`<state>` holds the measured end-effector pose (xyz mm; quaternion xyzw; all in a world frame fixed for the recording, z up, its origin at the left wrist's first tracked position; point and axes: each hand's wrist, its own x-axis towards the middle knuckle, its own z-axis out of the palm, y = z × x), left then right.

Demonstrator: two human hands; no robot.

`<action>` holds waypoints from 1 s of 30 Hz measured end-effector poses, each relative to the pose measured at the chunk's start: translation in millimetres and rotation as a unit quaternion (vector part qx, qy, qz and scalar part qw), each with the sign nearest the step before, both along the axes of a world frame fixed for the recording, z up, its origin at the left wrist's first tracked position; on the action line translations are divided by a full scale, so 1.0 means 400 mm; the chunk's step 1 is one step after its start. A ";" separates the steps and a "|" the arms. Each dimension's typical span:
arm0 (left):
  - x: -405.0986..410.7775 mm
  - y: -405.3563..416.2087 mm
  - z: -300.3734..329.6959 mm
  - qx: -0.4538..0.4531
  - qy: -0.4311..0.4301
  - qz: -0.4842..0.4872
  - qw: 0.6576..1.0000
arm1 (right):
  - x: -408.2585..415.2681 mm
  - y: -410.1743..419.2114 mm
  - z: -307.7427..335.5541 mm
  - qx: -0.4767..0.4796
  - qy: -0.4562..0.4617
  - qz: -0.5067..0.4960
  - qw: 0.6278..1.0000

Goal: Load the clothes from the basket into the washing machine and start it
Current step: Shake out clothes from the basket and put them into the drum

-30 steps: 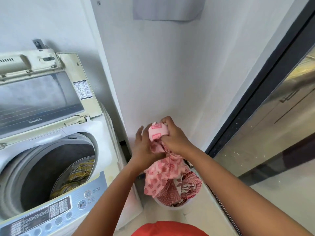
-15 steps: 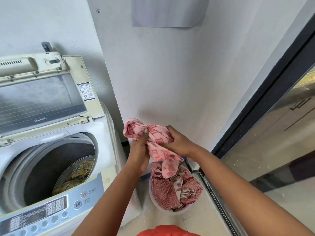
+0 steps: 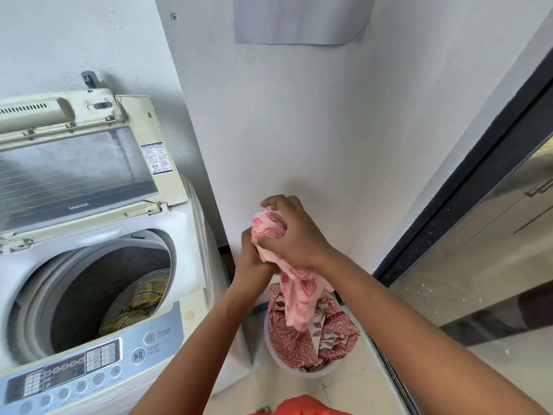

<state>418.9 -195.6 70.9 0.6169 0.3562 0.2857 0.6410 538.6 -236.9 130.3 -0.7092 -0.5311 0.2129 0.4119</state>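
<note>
On the washing machine's control panel, "POWER" stands beside the power button and "START PAUSE" beside the play-pause button. The lid sticker print is too small to read.

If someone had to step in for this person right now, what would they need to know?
Both hands grip the pink patterned cloth: right hand on top, left hand below. Its tail hangs into the white basket, which holds more red-patterned clothes.
Done: washing machine lid is up; a yellow checked garment lies in the drum.
Left: load the pink cloth and the rest, close the lid, press start.
</note>
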 end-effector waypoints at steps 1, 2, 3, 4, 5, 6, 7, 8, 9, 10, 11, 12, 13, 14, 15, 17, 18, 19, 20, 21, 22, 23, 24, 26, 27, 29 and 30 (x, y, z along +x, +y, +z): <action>-0.001 0.008 0.000 -0.004 -0.015 0.027 1.000 | 0.004 -0.001 0.001 0.021 0.034 0.006 0.999; -0.004 0.018 -0.004 -0.004 -0.035 0.037 0.999 | 0.012 -0.002 -0.003 0.038 0.063 0.002 0.997; -0.007 0.028 -0.013 -0.004 -0.056 0.034 0.998 | 0.022 -0.004 -0.011 0.044 0.082 -0.015 0.996; -0.010 0.032 -0.019 -0.011 -0.080 0.027 0.996 | 0.033 -0.008 -0.020 0.036 0.091 -0.039 0.994; -0.012 0.031 -0.017 -0.030 -0.107 0.028 0.993 | 0.046 -0.009 -0.037 0.007 0.099 -0.061 0.993; -0.013 0.029 -0.018 -0.058 -0.128 0.040 0.989 | 0.056 -0.012 -0.051 -0.042 0.117 -0.074 0.989; -0.012 0.025 -0.016 -0.087 -0.150 0.050 0.984 | 0.065 -0.015 -0.065 -0.101 0.156 -0.077 0.980; -0.011 0.024 -0.022 -0.106 -0.163 0.059 0.979 | 0.071 -0.021 -0.077 -0.151 0.217 -0.068 0.962; -0.010 0.021 -0.027 -0.117 -0.164 0.065 0.977 | 0.076 -0.027 -0.091 -0.187 0.299 -0.051 0.934; -0.010 0.019 -0.038 -0.117 -0.153 0.065 0.979 | 0.075 -0.035 -0.103 -0.208 0.385 -0.029 0.899; -0.010 0.012 -0.048 -0.118 -0.137 0.059 0.982 | 0.072 -0.043 -0.113 -0.210 0.460 -0.007 0.863; -0.010 0.007 -0.057 -0.120 -0.120 0.048 0.984 | 0.069 -0.049 -0.123 -0.195 0.510 0.002 0.838; -0.011 0.000 -0.058 -0.128 -0.100 0.035 0.986 | 0.068 -0.053 -0.130 -0.173 0.535 0.001 0.827; -0.013 -0.006 -0.055 -0.135 -0.076 0.019 0.988 | 0.068 -0.055 -0.136 -0.147 0.543 -0.009 0.827; -0.016 -0.011 -0.047 -0.144 -0.048 0.001 0.988 | 0.070 -0.053 -0.142 -0.123 0.540 -0.029 0.832; -0.022 -0.017 -0.038 -0.176 0.018 -0.032 0.984 | 0.076 -0.050 -0.135 -0.100 0.503 -0.098 0.853; -0.025 -0.018 -0.046 -0.203 0.061 -0.041 0.976 | 0.080 -0.047 -0.133 -0.092 0.479 -0.130 0.863; -0.030 -0.022 -0.051 -0.236 0.104 -0.047 0.965 | 0.083 -0.043 -0.131 -0.077 0.463 -0.156 0.869; -0.035 -0.028 -0.059 -0.280 0.138 -0.050 0.949 | 0.085 -0.038 -0.130 -0.057 0.455 -0.171 0.872; -0.038 -0.036 -0.065 -0.324 0.157 -0.059 0.931 | 0.084 -0.034 -0.128 -0.038 0.455 -0.181 0.871; -0.037 -0.044 -0.071 -0.361 0.160 -0.071 0.916 | 0.083 -0.029 -0.126 -0.022 0.460 -0.186 0.868; -0.037 -0.054 -0.074 -0.390 0.155 -0.077 0.905 | 0.081 -0.025 -0.124 -0.011 0.466 -0.186 0.865; -0.034 -0.069 -0.064 -0.407 0.142 -0.073 0.899 | 0.080 -0.022 -0.125 -0.005 0.468 -0.184 0.864; -0.022 -0.084 -0.046 -0.406 0.092 -0.044 0.908 | 0.078 -0.022 -0.123 -0.008 0.468 -0.173 0.867; -0.017 -0.082 -0.044 -0.395 0.050 -0.026 0.917 | 0.077 -0.023 -0.125 -0.015 0.469 -0.165 0.868; -0.009 -0.060 -0.047 -0.372 -0.046 0.000 0.927 | 0.078 -0.030 -0.133 -0.037 0.478 -0.147 0.865; -0.005 -0.045 -0.043 -0.351 -0.078 0.006 0.933 | 0.079 -0.034 -0.138 -0.051 0.486 -0.137 0.862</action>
